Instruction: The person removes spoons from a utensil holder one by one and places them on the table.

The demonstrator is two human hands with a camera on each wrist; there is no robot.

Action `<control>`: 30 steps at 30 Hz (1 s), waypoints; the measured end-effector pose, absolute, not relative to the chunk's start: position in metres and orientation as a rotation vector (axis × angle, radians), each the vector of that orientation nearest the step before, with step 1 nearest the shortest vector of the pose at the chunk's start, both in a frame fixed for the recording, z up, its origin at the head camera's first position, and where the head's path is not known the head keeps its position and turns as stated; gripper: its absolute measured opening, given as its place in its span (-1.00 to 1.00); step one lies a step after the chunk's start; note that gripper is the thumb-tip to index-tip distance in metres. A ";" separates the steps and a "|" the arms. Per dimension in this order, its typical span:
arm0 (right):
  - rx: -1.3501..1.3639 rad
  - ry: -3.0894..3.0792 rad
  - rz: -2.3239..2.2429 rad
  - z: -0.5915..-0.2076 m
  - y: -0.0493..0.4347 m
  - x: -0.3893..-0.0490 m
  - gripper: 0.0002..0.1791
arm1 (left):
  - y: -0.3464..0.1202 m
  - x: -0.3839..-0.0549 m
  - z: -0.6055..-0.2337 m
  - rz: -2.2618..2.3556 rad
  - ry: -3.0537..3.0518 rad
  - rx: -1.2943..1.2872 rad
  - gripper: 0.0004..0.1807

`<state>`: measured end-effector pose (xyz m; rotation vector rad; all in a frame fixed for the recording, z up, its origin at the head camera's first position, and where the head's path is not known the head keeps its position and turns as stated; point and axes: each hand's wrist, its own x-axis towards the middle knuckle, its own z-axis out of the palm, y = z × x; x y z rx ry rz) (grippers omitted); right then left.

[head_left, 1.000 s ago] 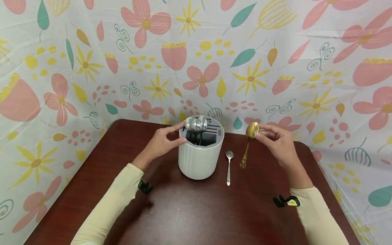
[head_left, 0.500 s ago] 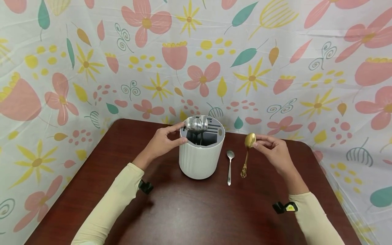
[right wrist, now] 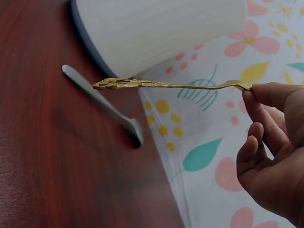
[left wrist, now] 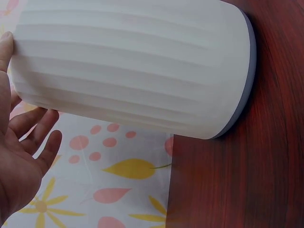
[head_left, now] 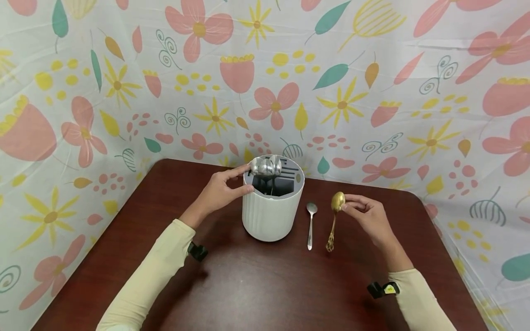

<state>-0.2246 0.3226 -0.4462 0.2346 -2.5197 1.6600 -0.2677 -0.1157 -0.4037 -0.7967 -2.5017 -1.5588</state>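
Note:
My right hand (head_left: 369, 217) pinches a gold spoon (head_left: 338, 201) by its bowl, between thumb and fingers. Its ornate handle (right wrist: 123, 84) hangs down, the tip low over the table to the right of a silver teaspoon (head_left: 310, 232). That teaspoon lies flat, bowl away from me. A white ribbed cutlery holder (head_left: 269, 223) stands upright left of it. Shiny silver spoon bowls (head_left: 265, 166) stick up from its grey slotted top. My left hand (head_left: 221, 191) rests on the holder's upper left side, thumb at the front rim, index finger extended beside the spoon bowls; other fingers (left wrist: 42, 126) touch its wall.
The dark red-brown wooden table (head_left: 248, 289) has rounded far corners. A floral cloth (head_left: 273, 69) hangs right behind it and along both sides. Black wrist cameras (head_left: 197, 252) sit at both sleeve cuffs.
My right hand has lowered the gold spoon towards the table, slightly nearer to me. My left hand stays at the holder's rim, and the teaspoon has not moved.

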 end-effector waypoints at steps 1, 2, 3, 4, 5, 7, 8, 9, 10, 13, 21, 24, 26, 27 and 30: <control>0.227 -2.527 1.663 -0.447 0.323 -0.225 -0.52 | -0.116 -0.268 -0.404 -1.560 -2.500 -0.797 -0.31; 0.220 -2.534 1.667 -0.449 0.323 -0.225 -0.52 | -0.116 -0.268 -0.404 -1.560 -2.499 -0.797 -0.31; 0.213 -2.541 1.673 -0.450 0.323 -0.225 -0.51 | -0.116 -0.268 -0.404 -1.561 -2.498 -0.797 -0.31; 0.208 -2.549 1.674 -0.452 0.323 -0.225 -0.51 | -0.116 -0.268 -0.405 -1.559 -2.499 -0.798 -0.31; 0.202 -2.556 1.677 -0.453 0.324 -0.226 -0.50 | -0.116 -0.268 -0.405 -1.557 -2.499 -0.799 -0.31; 0.182 -2.570 1.678 -0.457 0.324 -0.227 -0.49 | -0.116 -0.268 -0.406 -1.557 -2.499 -0.799 -0.31; 0.175 -2.575 1.678 -0.458 0.325 -0.227 -0.49 | -0.116 -0.267 -0.406 -1.557 -2.500 -0.800 -0.31; 0.169 -2.581 1.677 -0.460 0.325 -0.227 -0.49 | -0.116 -0.267 -0.407 -1.558 -2.499 -0.799 -0.31; 0.165 -2.588 1.672 -0.462 0.326 -0.228 -0.48 | -0.116 -0.267 -0.407 -1.558 -2.499 -0.800 -0.31; 0.152 -2.597 1.669 -0.466 0.328 -0.228 -0.48 | -0.116 -0.267 -0.407 -1.558 -2.496 -0.803 -0.32; 0.139 -2.607 1.675 -0.476 0.332 -0.232 -0.48 | -0.116 -0.268 -0.407 -1.548 -2.500 -0.795 -0.31; 0.151 -2.593 1.690 -0.477 0.332 -0.233 -0.50 | -0.116 -0.269 -0.407 -1.557 -2.501 -0.788 -0.31; 0.155 -2.580 1.701 -0.478 0.332 -0.234 -0.50 | -0.116 -0.269 -0.407 -1.565 -2.494 -0.791 -0.31; 0.155 -2.575 1.707 -0.479 0.332 -0.234 -0.50 | -0.116 -0.269 -0.407 -1.568 -2.492 -0.792 -0.31; 0.147 -2.562 1.727 -0.482 0.333 -0.237 -0.48 | -0.116 -0.269 -0.406 -1.571 -2.488 -0.792 -0.31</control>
